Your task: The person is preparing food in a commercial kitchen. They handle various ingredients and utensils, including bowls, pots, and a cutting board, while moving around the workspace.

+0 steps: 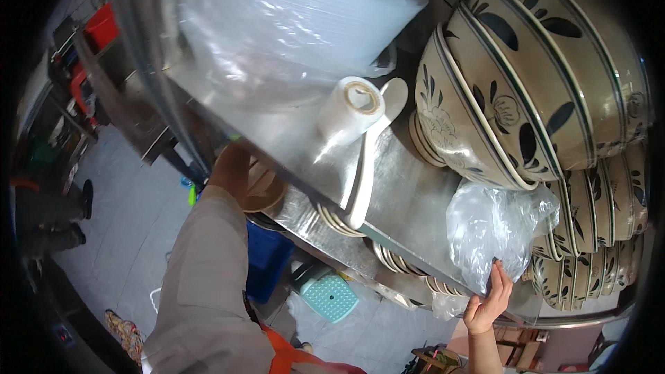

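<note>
My left hand [231,169], at the end of a grey sleeve, reaches in below the steel shelf [410,202]. It is beside a brown bowl [265,189]; its fingers are hidden behind the shelf's edge. At the lower right, my right hand [488,298] grips the shelf edge, fingers over it and thumb below. Its fingertips touch a crumpled clear plastic bag [483,228]. Above the bag, large cream bowls [478,109] with dark leaf patterns lie nested on their sides in the picture. A white roll [353,109] and a white spoon [366,166] sit mid-shelf.
Plastic-wrapped stacked white containers [306,15] fill the shelf's upper part. Smaller patterned bowls [587,213] stand at the right. Stacked dishes [395,259] show on the lower shelf. A turquoise stool [331,297] and a blue bin [267,259] are below. Another person's legs [52,218] show at left.
</note>
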Demonstrator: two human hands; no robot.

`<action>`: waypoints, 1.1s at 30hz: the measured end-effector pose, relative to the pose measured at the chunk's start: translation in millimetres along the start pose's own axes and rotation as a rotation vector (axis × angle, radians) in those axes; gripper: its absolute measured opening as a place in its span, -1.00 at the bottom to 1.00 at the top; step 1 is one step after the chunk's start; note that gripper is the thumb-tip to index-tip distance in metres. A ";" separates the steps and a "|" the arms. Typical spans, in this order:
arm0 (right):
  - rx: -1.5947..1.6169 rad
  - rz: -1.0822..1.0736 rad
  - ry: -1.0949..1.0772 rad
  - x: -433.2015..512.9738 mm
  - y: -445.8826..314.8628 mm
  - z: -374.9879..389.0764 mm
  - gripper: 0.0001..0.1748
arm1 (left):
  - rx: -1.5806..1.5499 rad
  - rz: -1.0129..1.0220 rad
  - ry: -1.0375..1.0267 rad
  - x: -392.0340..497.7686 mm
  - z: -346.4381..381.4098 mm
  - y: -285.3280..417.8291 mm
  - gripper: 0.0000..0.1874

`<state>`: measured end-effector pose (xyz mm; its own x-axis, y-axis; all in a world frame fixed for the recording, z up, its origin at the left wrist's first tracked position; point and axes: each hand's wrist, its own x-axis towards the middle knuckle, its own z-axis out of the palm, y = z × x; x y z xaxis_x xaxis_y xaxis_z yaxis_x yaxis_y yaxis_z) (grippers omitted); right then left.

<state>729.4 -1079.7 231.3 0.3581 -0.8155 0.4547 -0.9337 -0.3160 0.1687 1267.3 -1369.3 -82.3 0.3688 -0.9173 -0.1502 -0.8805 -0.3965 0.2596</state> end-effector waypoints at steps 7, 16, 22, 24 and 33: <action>-0.036 0.033 -0.039 -1.0 1.3 -1.2 -0.22 | -0.115 0.018 0.014 2.9 4.0 6.4 -0.75; -0.031 0.063 -0.005 -6.6 2.3 5.1 -0.17 | -0.328 0.051 0.052 -11.4 2.1 14.7 -0.73; 0.019 0.075 -0.048 -10.0 4.9 4.4 -0.20 | -0.503 0.059 0.053 0.0 -4.3 16.5 -0.71; 0.023 0.078 -0.052 -9.3 4.3 3.2 -0.20 | -0.567 0.055 0.049 0.0 -8.5 16.8 -0.70; 0.012 0.076 -0.054 -9.0 5.3 1.6 -0.19 | -0.827 0.035 0.034 -3.9 -29.5 4.6 -0.66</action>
<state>721.2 -1074.9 226.7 0.2867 -0.8620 0.4180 -0.9580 -0.2581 0.1247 1270.6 -1368.5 -52.3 0.3657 -0.9249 -0.1040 -0.3933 -0.2548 0.8834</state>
